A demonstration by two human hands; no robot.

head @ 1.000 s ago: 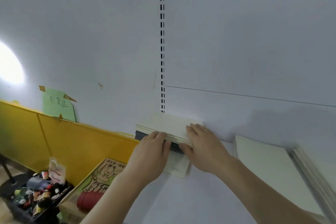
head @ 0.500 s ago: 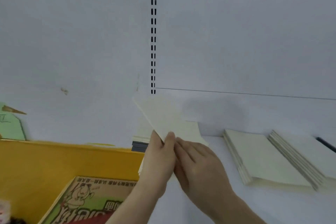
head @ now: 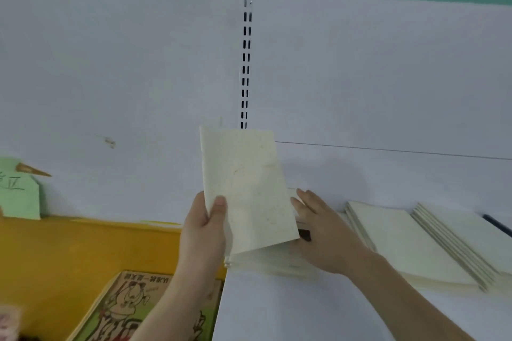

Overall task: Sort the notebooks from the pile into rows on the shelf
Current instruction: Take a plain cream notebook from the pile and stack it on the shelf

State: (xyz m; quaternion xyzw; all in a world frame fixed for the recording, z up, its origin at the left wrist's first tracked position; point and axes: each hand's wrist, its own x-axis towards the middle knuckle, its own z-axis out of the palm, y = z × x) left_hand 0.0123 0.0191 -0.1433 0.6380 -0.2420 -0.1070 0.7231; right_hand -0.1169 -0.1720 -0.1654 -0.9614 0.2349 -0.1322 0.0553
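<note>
The left hand [head: 206, 225] gripped a cream notebook [head: 246, 188] by its lower left edge, thumb across the front cover and fingers behind, and held it nearly upright above the pile [head: 274, 261] that lay at the shelf's left end, close to the front edge. The right hand [head: 324, 235] lay with fingers straight and loosely spread against the right side of that pile, clasping nothing.

The grip looked like the main risk: only one edge was pinched, so the thin, floppy notebook could have bent, swung or slipped out on its way to a row. It could also have dropped past the left edge of the shelf [head: 304, 310], where the surface ended right under the left hand. The pile sat by that same edge, so a careless nudge from the right hand might have pushed notebooks over the side or fanned them out. A dark item [head: 304, 235] showed within the pile; what it was could not be told.

Further right along the shelf, two rows of cream notebooks were already laid: a nearer row [head: 401, 243] and a farther row [head: 465, 241] overlapping its right side, and a hasty placement could have skewed them.

Below the shelf's left edge stood a cardboard box [head: 130, 304] with a cartoon print on its flap; its contents were not visible from here. Behind it ran a yellow panel [head: 83, 246], with a green paper note [head: 19, 196] taped above.
</note>
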